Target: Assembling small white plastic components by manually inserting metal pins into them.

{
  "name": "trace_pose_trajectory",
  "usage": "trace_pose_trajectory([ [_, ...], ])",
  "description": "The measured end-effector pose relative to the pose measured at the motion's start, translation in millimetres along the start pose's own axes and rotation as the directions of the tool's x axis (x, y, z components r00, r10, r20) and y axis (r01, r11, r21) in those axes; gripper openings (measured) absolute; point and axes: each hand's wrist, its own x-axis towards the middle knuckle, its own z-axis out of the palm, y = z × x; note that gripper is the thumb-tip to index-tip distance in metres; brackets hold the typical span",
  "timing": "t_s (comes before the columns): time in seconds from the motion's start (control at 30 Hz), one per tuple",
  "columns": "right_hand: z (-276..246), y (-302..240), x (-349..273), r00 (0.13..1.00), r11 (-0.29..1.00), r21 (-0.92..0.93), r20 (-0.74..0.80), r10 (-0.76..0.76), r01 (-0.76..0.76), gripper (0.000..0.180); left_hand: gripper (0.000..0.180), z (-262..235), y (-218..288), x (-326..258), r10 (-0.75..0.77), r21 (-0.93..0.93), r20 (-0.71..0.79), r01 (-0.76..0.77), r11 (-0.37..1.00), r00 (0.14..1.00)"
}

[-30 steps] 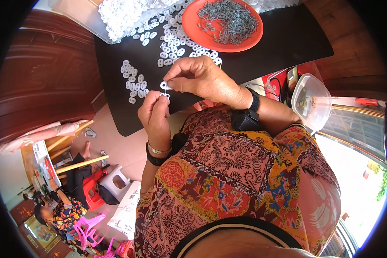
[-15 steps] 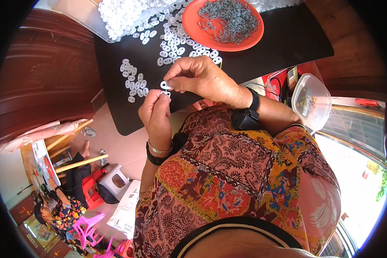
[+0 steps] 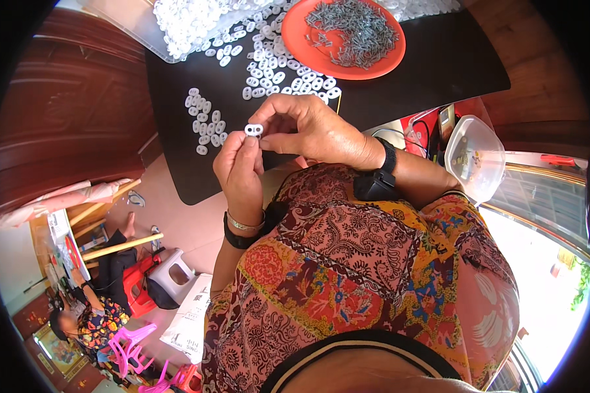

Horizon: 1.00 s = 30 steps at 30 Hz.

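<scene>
My left hand (image 3: 242, 169) pinches a white two-hole plastic cord lock (image 3: 254, 130) between thumb and forefinger, held up over the dark table's near edge. From the other side my right hand (image 3: 314, 134) closes on the same cord lock, forefinger on its top and thumb close below. The fingers hide its lower part. Just left of my hands lies a small group of similar white cord locks (image 3: 204, 124). Beyond them, more white pieces (image 3: 267, 73) are scattered up to an orange plate (image 3: 295, 56) heaped with small thin grey metal pieces (image 3: 360, 39), maybe springs.
A clear tub (image 3: 137, 33) heaped with white pieces stands at the far left of the black table (image 3: 432, 72). Right of me is a translucent plastic container (image 3: 485, 154). At lower left, another person (image 3: 101, 321) sits near a grey stool (image 3: 174, 275) and pink chairs (image 3: 130, 347).
The two white parts, held one above the other and apart in my fingers, are now together as one piece. My right thumb has moved down below it.
</scene>
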Motion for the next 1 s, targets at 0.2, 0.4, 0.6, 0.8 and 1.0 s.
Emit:
trace_pose_trajectory([
  [0.2, 1.4, 2.9, -0.7, 0.996, 0.996, 0.013, -0.037, -0.087, 0.088, 0.025, 0.017, 4.3, 8.8, 1.1, -0.033, 0.052, 0.017, 0.032, 0.998, 0.999],
  [0.4, -3.5, -3.3, -4.6, 0.978, 0.963, -0.189, -0.04, -0.203, 0.192, 0.024, 0.022, 2.7, 12.6, -0.2, -0.023, 0.104, 0.065, 0.016, 0.994, 0.998],
  [0.6, -4.6, -0.7, -4.8, 0.949, 0.913, -0.279, -0.021, -0.316, 0.298, 0.02, 0.025, 4.7, 5.7, 5.1, -0.076, 0.041, 0.049, 0.074, 0.996, 0.996],
  [0.8, -4.6, -1.4, -4.0, 0.941, 0.87, -0.383, -0.009, -0.339, 0.31, 0.025, 0.025, 7.7, 3.3, 4.6, -0.08, 0.079, 0.005, 0.079, 0.994, 0.997],
  [1.0, -2.3, 1.2, -2.7, 0.903, 0.778, -0.499, 0.023, -0.429, 0.382, 0.025, 0.024, 3.8, 0.6, 4.8, -0.078, 0.006, 0.006, 0.078, 0.997, 0.997],
])
